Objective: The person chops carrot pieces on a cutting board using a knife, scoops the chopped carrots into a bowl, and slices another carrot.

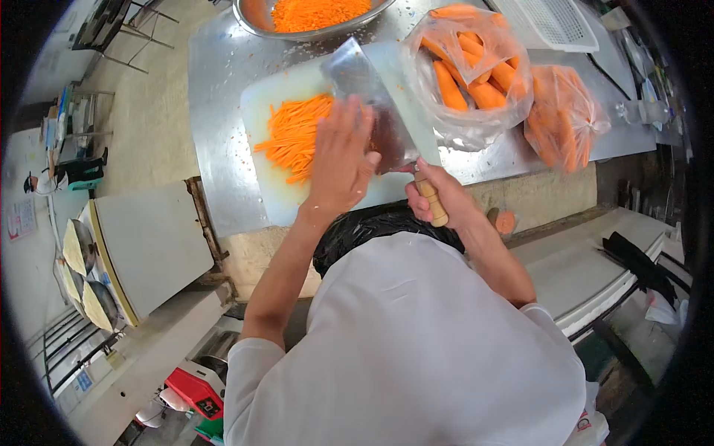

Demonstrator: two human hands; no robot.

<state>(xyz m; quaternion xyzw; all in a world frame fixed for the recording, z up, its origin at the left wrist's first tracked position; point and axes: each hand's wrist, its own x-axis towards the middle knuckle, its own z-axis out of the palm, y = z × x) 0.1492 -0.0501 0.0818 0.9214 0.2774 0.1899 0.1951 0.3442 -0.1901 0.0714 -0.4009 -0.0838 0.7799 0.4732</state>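
Note:
My right hand (448, 195) is wrapped round the wooden handle of a cleaver (383, 104), whose broad blade stands over the cutting board (269, 202). My left hand (343, 152) lies with fingers stretched out, its fingertips against the near side of the blade. Left of that hand is a heap of thin carrot shreds (290, 137) on the white board. Part of the heap is hidden behind the hand and the blade.
At the back, a metal bowl (249, 24) holds more shredded carrot. An open plastic bag of whole carrots (480, 67) and a tied bag of carrots (563, 123) stand to the right. A white plastic basket (569, 33) lies at the back right of the steel table (216, 149).

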